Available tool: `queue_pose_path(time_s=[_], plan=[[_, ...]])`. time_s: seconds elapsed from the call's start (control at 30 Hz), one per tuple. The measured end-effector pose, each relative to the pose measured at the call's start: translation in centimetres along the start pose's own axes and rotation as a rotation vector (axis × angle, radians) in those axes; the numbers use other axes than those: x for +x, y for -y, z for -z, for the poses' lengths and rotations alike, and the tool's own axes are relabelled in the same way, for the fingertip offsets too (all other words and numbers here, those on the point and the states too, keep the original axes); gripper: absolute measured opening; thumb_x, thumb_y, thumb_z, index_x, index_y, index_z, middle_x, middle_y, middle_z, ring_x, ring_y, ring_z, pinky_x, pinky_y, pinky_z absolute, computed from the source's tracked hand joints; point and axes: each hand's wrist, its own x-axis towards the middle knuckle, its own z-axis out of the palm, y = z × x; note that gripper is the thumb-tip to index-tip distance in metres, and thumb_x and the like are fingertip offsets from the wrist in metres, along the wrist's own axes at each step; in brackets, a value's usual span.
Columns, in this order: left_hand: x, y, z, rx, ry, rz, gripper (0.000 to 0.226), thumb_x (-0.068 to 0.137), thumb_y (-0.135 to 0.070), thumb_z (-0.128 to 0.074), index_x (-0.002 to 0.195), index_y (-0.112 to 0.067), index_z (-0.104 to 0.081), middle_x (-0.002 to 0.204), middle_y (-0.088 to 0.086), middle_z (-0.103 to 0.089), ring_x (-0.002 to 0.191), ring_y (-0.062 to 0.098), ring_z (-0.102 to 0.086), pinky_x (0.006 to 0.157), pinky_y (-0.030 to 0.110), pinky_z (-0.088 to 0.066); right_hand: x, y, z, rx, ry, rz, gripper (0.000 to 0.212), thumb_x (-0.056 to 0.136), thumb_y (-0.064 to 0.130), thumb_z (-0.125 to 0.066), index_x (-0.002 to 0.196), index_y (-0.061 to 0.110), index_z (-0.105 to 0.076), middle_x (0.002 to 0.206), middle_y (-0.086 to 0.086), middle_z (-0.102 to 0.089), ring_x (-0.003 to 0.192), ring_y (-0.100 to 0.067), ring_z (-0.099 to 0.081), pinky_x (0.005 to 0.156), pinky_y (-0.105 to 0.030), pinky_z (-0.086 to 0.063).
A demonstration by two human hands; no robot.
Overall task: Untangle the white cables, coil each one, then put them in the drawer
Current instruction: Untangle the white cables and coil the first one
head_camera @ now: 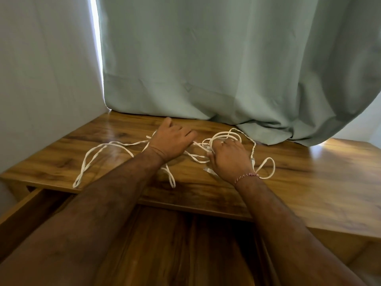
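White cables (pixel 99 150) lie tangled across the wooden desk top (pixel 309 182), with long twisted loops trailing to the left and a small loop at the right. My right hand (pixel 228 157) grips a partly wound coil of cable (pixel 224 136) near the desk's middle. My left hand (pixel 171 141) rests palm down on the strands just left of that coil, fingers curled onto a strand that runs toward the coil. The drawer (pixel 185 244) under the desk's front edge stands pulled open below my forearms; its inside looks bare wood.
A green curtain (pixel 206 69) hangs behind the desk and bunches on its back right part. A pale wall (pixel 41 79) closes the left side. The drawer's left wall (pixel 26 215) juts toward me at the lower left.
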Motion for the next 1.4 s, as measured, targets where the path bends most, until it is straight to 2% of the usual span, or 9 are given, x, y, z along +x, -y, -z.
queue_pose_path(time_s=[0.1, 0.27, 0.37, 0.63, 0.87, 1.03, 1.17, 1.3, 1.4], plan=[[-0.4, 0.7, -0.4, -0.068, 0.268, 0.286, 0.036, 0.098, -0.057, -0.046, 0.099, -0.026, -0.065, 0.091, 0.000, -0.073, 0.078, 0.026, -0.069, 0.081, 0.041, -0.038, -0.7, 0.7, -0.5, 0.054, -0.003, -0.157, 0.030, 0.104, 0.042, -0.046, 0.108, 0.017, -0.062, 0.101, -0.009, -0.071, 0.101, -0.030, -0.062, 0.092, -0.041, -0.041], [-2.1, 2.2, -1.3, -0.581, 0.398, 0.457, 0.055, 0.095, -0.073, -0.045, 0.071, -0.028, -0.064, 0.062, -0.009, -0.058, 0.062, 0.012, -0.056, 0.054, 0.029, -0.032, -2.0, -0.7, -3.1, 0.199, -0.169, -0.552, 0.037, 0.103, 0.041, -0.044, 0.098, 0.009, -0.061, 0.086, -0.016, -0.071, 0.087, -0.038, -0.066, 0.084, -0.045, -0.046], [-4.2, 2.5, -2.1, -0.717, 0.279, 0.539, 0.056, 0.096, -0.071, -0.038, 0.076, -0.028, -0.068, 0.063, -0.007, -0.060, 0.061, 0.012, -0.056, 0.057, 0.031, -0.035, -1.8, -1.5, -2.8, 0.273, -0.251, -0.702, 0.035, 0.103, 0.037, -0.047, 0.098, 0.006, -0.062, 0.087, -0.019, -0.071, 0.088, -0.041, -0.066, 0.082, -0.045, -0.048], [-2.9, 2.6, -1.6, -0.281, 0.181, 0.758, 0.026, 0.101, -0.039, -0.048, 0.112, -0.021, -0.064, 0.109, 0.009, -0.069, 0.103, 0.034, -0.063, 0.088, 0.046, -0.043, -1.9, -1.0, -2.5, 0.369, -0.391, -0.803, 0.034, 0.100, 0.037, -0.053, 0.090, 0.006, -0.062, 0.082, -0.017, -0.070, 0.080, -0.040, -0.066, 0.073, -0.045, -0.052], [3.9, -2.3, 3.5, -0.734, -0.217, 0.608, 0.038, 0.101, -0.037, -0.047, 0.132, -0.019, -0.059, 0.128, 0.002, -0.060, 0.114, 0.018, -0.055, 0.095, 0.043, -0.047, -2.4, -0.4, -1.7, 0.256, -0.463, -0.703, 0.031, 0.099, 0.031, -0.058, 0.083, 0.005, -0.060, 0.070, -0.017, -0.064, 0.068, -0.039, -0.060, 0.073, -0.046, -0.048], [4.5, -6.5, 4.9, -1.168, 0.110, 0.688, 0.050, 0.101, -0.029, -0.051, 0.150, -0.025, -0.042, 0.134, -0.002, -0.061, 0.111, 0.013, -0.063, 0.095, 0.044, -0.057, -2.9, -0.1, -1.2, 0.278, -0.505, -0.754, 0.031, 0.102, 0.031, -0.055, 0.094, 0.002, -0.062, 0.083, -0.023, -0.068, 0.080, -0.042, -0.062, 0.080, -0.047, -0.045], [1.1, -7.5, 2.7, -1.003, 0.428, 0.870, 0.062, 0.099, -0.037, -0.059, 0.155, -0.029, -0.033, 0.140, 0.001, -0.062, 0.125, 0.025, -0.061, 0.107, 0.052, -0.047, -3.5, 0.0, -0.9, 0.261, -0.457, -0.764, 0.033, 0.102, 0.035, -0.053, 0.095, 0.004, -0.063, 0.083, -0.019, -0.069, 0.082, -0.038, -0.063, 0.086, -0.046, -0.045], [-0.8, -7.8, 1.9, -0.852, 0.503, 0.802, 0.030, 0.092, -0.040, -0.059, 0.122, -0.043, -0.060, 0.115, -0.015, -0.073, 0.115, 0.017, -0.064, 0.108, 0.051, -0.031, -3.7, 0.1, -1.0, 0.256, -0.422, -0.746, 0.032, 0.102, 0.036, -0.054, 0.094, 0.006, -0.063, 0.081, -0.017, -0.069, 0.081, -0.036, -0.064, 0.082, -0.047, -0.049], [-1.1, -7.1, 1.6, -1.148, 0.446, 0.922, 0.024, 0.079, -0.050, -0.060, 0.100, -0.046, -0.071, 0.096, -0.020, -0.075, 0.103, 0.011, -0.068, 0.110, 0.052, -0.033, -3.7, 0.0, -1.2, 0.256, -0.384, -0.749, 0.032, 0.101, 0.036, -0.054, 0.095, 0.006, -0.064, 0.084, -0.018, -0.069, 0.084, -0.038, -0.065, 0.085, -0.046, -0.047]])
